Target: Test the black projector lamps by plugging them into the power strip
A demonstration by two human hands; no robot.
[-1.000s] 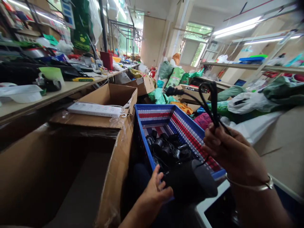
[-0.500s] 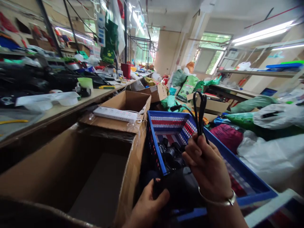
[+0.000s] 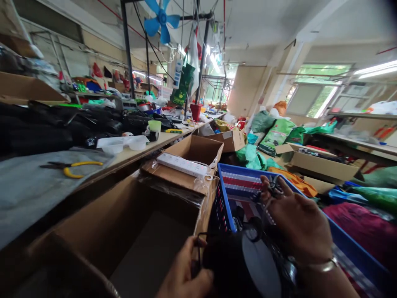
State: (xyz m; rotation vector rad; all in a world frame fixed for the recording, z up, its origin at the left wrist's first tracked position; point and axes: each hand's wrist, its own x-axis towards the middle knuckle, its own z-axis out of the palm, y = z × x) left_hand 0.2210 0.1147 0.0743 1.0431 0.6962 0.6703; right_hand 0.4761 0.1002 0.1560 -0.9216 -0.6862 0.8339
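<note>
My left hand (image 3: 187, 271) is closed on the near left side of a black, round-bodied object (image 3: 225, 260) with a flat grey face (image 3: 260, 260). A thin dark loop shows by its thumb and fingers. What kind of object this is, I cannot tell. My right hand (image 3: 299, 219), a bangle at its wrist, is turned partly palm up over the blue crate (image 3: 226, 194). Its fingers close on a small bundle of dark, shiny loops (image 3: 274, 187), blurred. Other dark items (image 3: 238, 217) lie in the crate, partly hidden behind the black object.
A deep cardboard box (image 3: 149, 248) stands at left, beside the crate. A white power strip (image 3: 182, 164) rests on a box flap. Yellow-handled pliers (image 3: 77, 169) lie on the left table, near black goods (image 3: 62, 128). Bags (image 3: 362, 225) and another carton (image 3: 322, 165) crowd the right.
The view has swung left and upward. My right hand has lowered and turned palm up; the long black cord loop no longer stands upright from it. My left hand still grips the black object.
</note>
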